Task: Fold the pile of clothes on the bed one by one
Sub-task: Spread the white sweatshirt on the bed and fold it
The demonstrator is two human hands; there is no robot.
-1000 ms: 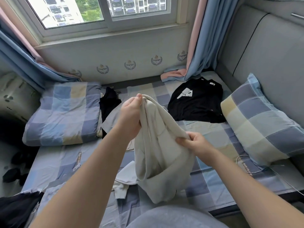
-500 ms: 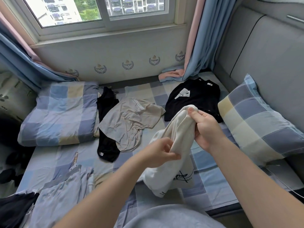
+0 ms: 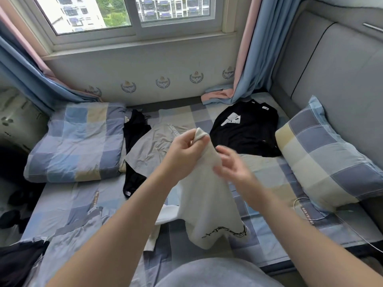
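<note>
Head view: the left hand (image 3: 184, 151) pinches the top corner of the white garment (image 3: 207, 204), which hangs above the bed (image 3: 68, 204); the right hand (image 3: 230, 165), blurred, fingers loosely spread, touches the cloth's side without gripping it.

White shirt (image 3: 209, 195) black print, blue-checked bed (image 3: 267, 172), black tee (image 3: 246, 131)

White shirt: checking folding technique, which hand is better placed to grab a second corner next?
Probably the right hand: it hovers open beside the white shirt, holding nothing, while the left hand pinches its top and carries it.
</note>
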